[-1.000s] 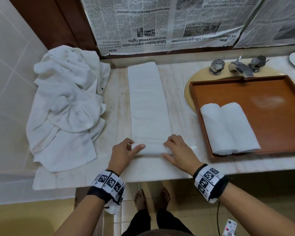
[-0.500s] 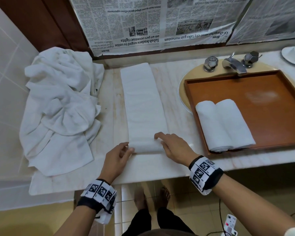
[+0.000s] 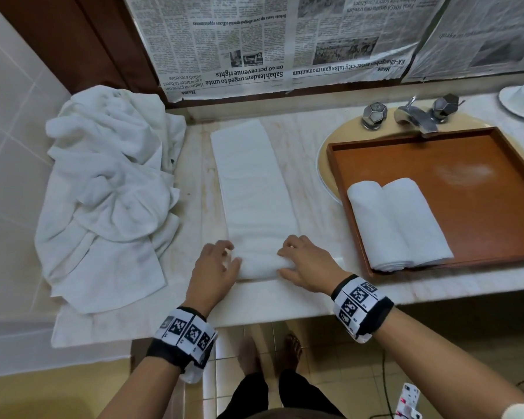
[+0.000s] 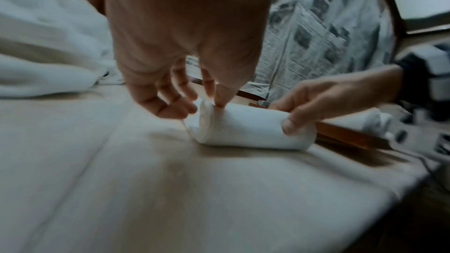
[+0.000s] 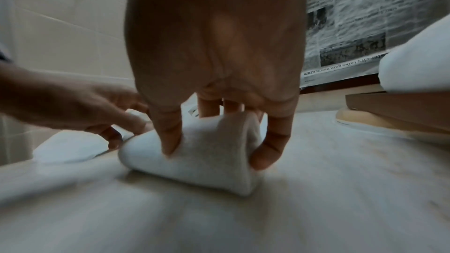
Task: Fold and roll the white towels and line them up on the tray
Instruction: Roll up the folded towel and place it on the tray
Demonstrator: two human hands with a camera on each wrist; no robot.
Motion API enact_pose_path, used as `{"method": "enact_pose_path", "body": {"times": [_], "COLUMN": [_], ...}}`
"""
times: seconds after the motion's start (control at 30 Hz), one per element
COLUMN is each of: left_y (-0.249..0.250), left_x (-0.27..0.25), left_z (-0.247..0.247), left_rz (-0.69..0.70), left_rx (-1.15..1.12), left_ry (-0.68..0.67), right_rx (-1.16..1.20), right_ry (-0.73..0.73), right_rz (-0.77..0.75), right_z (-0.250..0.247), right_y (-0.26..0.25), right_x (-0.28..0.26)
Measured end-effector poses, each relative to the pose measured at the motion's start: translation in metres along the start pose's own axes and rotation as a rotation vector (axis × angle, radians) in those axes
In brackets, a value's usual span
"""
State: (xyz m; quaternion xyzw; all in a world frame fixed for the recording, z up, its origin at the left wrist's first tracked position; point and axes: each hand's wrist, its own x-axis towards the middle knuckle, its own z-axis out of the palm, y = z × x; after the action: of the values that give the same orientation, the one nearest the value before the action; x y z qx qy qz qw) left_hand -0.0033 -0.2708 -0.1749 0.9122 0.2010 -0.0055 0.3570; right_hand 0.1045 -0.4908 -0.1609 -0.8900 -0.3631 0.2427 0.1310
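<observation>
While the folded strip of white towel [image 3: 253,189] lay almost flat a second ago, with only its near edge turned over under the fingertips, a short thick roll [image 3: 259,266] has now formed at that end and has travelled a little way up the strip. Both hands sit on it at the front edge of the marble surface [image 3: 306,164]. The right hand [image 3: 307,266] grips the roll's right end, thumb pressed into its near side and fingers curled over the top, as the right wrist view shows plainly. The left hand [image 3: 214,267] is looser: its fingers are spread and mostly straight, and the left wrist view shows one fingertip touching the roll's left end while the others hover just beside it, so it steadies rather than clasps.

Most of the strip is unrolled, stretching away toward the newspaper-covered wall [image 3: 285,40]. To my eye the rolling step is under way but early, and keeping both ends level looks like the thing to watch, since the left end shows its layers slightly offset.

On the wooden tray [image 3: 481,237] over the basin, two rolled towels [image 3: 397,222] lie touching side by side near its left wall, with bare tray to their right. A heap of unfolded white towels [image 3: 109,189] waits at the left, so the task seems well short of finished.
</observation>
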Motion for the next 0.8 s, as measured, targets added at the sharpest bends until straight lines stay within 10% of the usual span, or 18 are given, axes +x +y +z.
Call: {"method": "enact_pose_path", "body": {"times": [0.2,0.5,0.8], "left_y": [0.007,-0.002,0.006], "left_x": [-0.016,-0.007,-0.008], "left_z": [0.015,0.009,0.001], "left_rz": [0.163,0.021,-0.029], "left_rx": [0.228,-0.068,0.003], "left_ry": [-0.061,-0.105,-0.142], "right_rx": [0.097,0.057,0.238], "right_ry": [-0.225,0.135,-0.008], "right_rz": [0.026,-0.062,-0.025], "right_z": [-0.016,0.006,-0.003], "right_y": [0.005,0.001,0.014], "right_x": [0.018,-0.007,0.008]}}
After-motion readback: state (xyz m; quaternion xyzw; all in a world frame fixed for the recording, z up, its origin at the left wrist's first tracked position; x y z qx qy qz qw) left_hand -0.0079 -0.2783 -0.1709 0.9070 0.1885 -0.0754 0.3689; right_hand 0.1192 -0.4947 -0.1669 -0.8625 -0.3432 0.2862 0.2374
